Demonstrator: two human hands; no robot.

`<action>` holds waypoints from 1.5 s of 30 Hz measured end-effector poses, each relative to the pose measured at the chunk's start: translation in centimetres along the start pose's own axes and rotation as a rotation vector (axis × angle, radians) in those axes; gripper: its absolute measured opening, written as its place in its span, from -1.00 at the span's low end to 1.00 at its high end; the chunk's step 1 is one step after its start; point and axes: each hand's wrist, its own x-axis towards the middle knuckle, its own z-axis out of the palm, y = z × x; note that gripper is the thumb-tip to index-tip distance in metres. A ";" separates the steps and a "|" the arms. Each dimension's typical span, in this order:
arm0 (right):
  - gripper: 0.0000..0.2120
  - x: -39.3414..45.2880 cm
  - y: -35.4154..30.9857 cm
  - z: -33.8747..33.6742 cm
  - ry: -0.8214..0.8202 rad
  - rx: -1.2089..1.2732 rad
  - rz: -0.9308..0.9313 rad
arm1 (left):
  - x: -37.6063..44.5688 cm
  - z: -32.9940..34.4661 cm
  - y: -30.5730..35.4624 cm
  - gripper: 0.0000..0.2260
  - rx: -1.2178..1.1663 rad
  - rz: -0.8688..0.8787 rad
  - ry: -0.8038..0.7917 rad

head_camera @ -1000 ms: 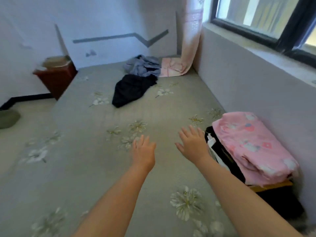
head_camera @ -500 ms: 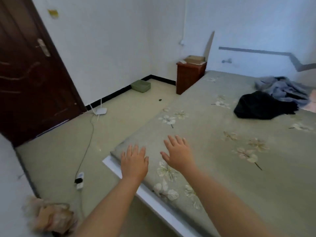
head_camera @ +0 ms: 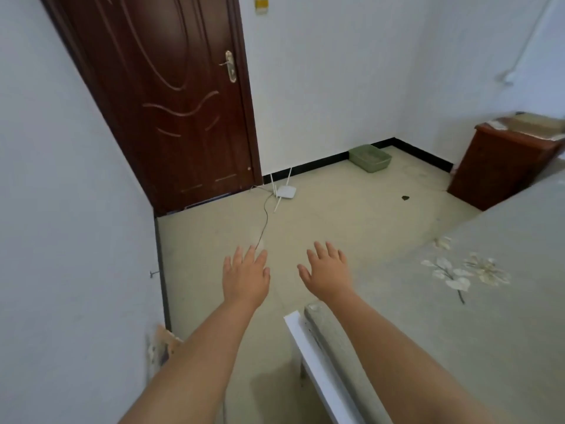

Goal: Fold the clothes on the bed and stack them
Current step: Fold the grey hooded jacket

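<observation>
Only the near corner of the bed, with its grey floral sheet, shows at the right. No clothes are in view. My left hand is stretched forward over the floor, palm down, fingers straight, holding nothing. My right hand is held out beside it, just left of the bed's corner, fingers spread and empty.
A dark wooden door stands shut ahead on the left. On the floor lie a white router with its cable and a green tray by the wall. A brown bedside cabinet stands at the right. The bed's white frame edge runs below my right forearm.
The view has swung left, away from the bed; the black and grey clothes and the pink stack have left the frame. Both hands stay outstretched and empty.
</observation>
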 end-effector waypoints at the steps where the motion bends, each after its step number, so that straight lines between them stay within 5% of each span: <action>1: -0.48 2.4 -0.7 0.0 -0.005 0.000 -0.004 | 2.0 -0.2 -1.1 -0.58 0.000 -0.015 0.005; 13: -0.51 31.3 -8.9 0.4 0.072 0.041 0.050 | 29.6 -1.4 -14.2 -0.58 0.022 0.012 0.025; 20: -0.51 42.8 -4.3 -1.3 0.123 0.078 0.289 | 46.9 -3.0 -11.3 -0.58 0.015 0.269 0.027; 29: -0.53 49.2 13.6 -3.7 0.238 0.084 0.667 | 62.0 -1.4 7.1 -0.59 0.025 0.689 -0.012; 45: -0.58 52.2 50.1 -13.5 0.520 0.004 1.157 | 80.4 -3.0 51.3 -0.61 -0.047 1.198 0.115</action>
